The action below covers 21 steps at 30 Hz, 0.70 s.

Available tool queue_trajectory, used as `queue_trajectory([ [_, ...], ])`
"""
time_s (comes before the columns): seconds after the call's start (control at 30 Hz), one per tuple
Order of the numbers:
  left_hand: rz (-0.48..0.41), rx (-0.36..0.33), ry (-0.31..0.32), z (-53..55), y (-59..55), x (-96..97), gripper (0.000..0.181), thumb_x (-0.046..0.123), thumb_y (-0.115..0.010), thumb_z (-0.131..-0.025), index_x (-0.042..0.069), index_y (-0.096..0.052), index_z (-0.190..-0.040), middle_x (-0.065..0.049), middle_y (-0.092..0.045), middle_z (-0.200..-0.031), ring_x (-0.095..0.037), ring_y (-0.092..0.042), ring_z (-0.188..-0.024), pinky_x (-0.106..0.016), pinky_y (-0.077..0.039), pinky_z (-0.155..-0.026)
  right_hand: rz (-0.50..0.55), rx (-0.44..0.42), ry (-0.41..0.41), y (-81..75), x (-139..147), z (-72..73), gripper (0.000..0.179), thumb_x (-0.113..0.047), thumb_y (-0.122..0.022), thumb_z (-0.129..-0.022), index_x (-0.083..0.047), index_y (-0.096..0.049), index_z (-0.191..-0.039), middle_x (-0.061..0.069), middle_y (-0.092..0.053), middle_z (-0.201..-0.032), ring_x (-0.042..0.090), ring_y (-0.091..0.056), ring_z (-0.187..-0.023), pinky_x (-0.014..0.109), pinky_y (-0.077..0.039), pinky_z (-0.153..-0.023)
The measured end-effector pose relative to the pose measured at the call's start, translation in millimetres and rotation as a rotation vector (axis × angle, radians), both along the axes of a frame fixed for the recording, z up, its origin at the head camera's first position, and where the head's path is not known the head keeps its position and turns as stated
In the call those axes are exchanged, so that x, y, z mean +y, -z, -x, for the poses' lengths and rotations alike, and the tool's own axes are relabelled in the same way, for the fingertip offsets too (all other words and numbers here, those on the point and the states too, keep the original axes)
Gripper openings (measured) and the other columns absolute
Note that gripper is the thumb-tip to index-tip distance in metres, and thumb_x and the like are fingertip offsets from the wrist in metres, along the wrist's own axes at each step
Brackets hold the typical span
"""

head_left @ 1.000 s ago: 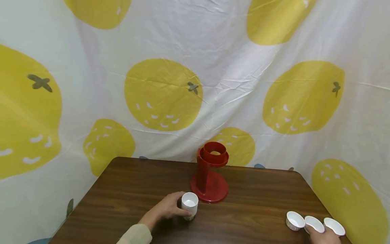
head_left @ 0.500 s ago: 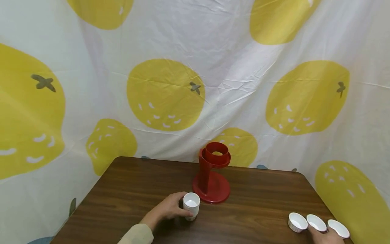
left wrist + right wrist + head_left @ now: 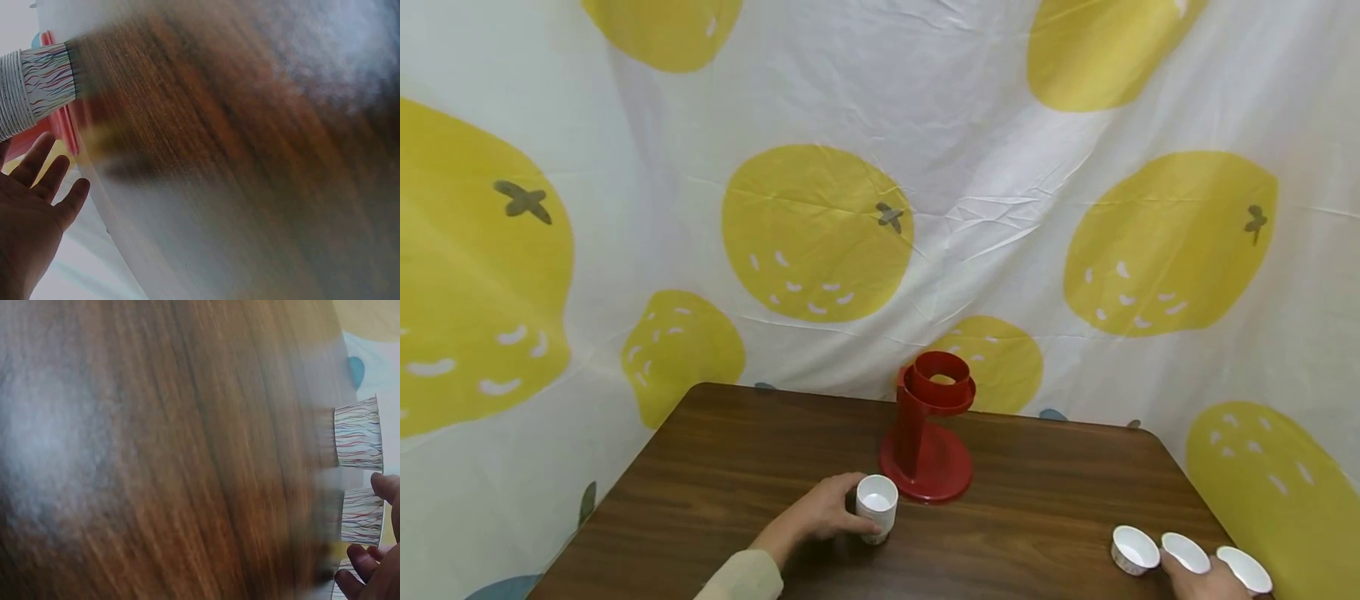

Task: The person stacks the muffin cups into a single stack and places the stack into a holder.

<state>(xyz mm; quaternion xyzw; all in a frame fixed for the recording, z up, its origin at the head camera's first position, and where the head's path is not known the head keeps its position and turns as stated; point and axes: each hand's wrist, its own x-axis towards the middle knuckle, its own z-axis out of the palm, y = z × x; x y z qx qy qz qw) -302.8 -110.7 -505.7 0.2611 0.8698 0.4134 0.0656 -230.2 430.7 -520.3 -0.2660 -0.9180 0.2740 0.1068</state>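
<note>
My left hand holds a stack of short white paper cups upright on the wooden table. Several nested rims and wavy coloured lines on the lowest cup show in the left wrist view, where three fingers extend loosely off the stack. At the right, my right hand pinches the middle paper cup of a row of three, thumb on one side and fingers on the other. The left cup and the right cup stand close beside it, mouths up. The lower frame edge cuts off part of this hand.
Just behind the stack stands a red stand with a round base and a raised ring holder. The dark wooden table stretches between both hands. A white cloth with large yellow lemons hangs behind and at the sides.
The head view has turned slightly left, so everything sits a little further right. Gaps between the three cups at my right hand look slightly wider. My left hand stays on the stack.
</note>
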Motion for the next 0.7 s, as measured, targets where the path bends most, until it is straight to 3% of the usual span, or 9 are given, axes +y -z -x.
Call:
queue_trajectory([
  [0.23, -0.006, 0.002, -0.005, 0.1, -0.6, 1.4, 0.060, 0.037, -0.086, -0.076, 0.013, -0.062, -0.125, 0.009, -0.065, -0.109, -0.015, -0.059, -0.105, -0.042, -0.046, -0.093, -0.041, -0.028, -0.028, -11.4, 0, -0.5, 0.078, -0.052, -0.063, -0.087, 0.022, -0.048, -0.108, 0.041, -0.055, -0.098, 0.056, -0.055, -0.091, 0.056, -0.045, -0.073],
  [0.4, -0.005, 0.003, -0.001, -0.7, -2.2, 0.9, 0.060, 0.037, -0.086, -0.076, 0.013, -0.062, -0.125, 0.008, -0.065, -0.109, -0.015, -0.059, -0.104, -0.042, -0.046, -0.093, -0.065, 0.084, -0.036, -21.4, -6, -1.0, 0.070, -0.049, -0.065, -0.087, 0.018, -0.052, -0.101, 0.041, -0.057, -0.094, 0.057, -0.056, -0.084, 0.054, -0.043, -0.064],
  [0.7, 0.003, -0.001, -0.005, -3.0, -4.4, 0.8, 0.060, 0.035, -0.087, -0.076, 0.011, -0.061, -0.125, 0.005, -0.065, -0.110, -0.019, -0.059, -0.105, -0.045, -0.046, -0.093, 0.033, 0.087, 0.044, -37.9, -32, 1.2, 0.073, -0.062, -0.063, -0.085, 0.003, -0.055, -0.115, 0.039, -0.051, -0.123, 0.061, -0.048, -0.106, 0.070, -0.031, -0.081],
])
